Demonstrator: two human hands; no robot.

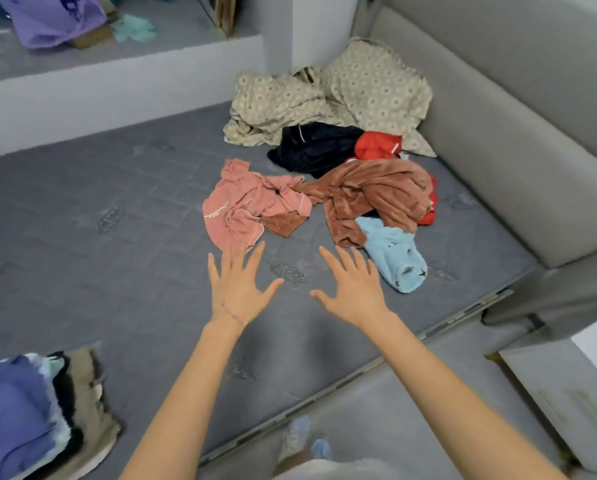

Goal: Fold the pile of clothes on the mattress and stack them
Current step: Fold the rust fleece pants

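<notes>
Hands: left hand (236,289) and right hand (350,289) hover palm-down over the mattress (117,237), fingers spread, holding nothing.
Pile: pile of clothes (369,192) sprawls left to right just beyond the fingertips, with the pink garment (241,206) leftmost.
Stack: folded stack (30,410) at near-left edge.

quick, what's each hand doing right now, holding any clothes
Left hand: open, fingers spread, holding nothing, near the pink garment.
Right hand: open, fingers spread, holding nothing, beside the light blue garment.
</notes>
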